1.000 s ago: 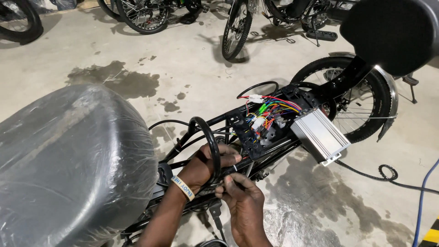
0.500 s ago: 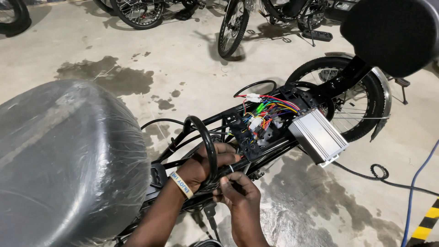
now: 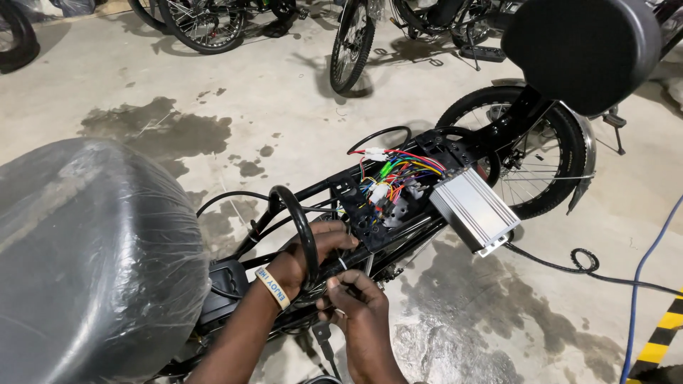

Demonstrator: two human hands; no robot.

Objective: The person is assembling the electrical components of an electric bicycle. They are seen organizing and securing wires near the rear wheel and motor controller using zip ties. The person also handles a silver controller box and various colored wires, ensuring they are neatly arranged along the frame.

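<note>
both hands (image 3: 334, 281) curled round black cable (image 3: 302, 227)

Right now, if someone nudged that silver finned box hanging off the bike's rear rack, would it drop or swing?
The silver finned box looks like ribbed metal, so probably stiff and fairly heavy for its size. It sits tilted at the edge of the black rack, so a push might tip it off. The coloured wires would likely leave it dangling.
</note>
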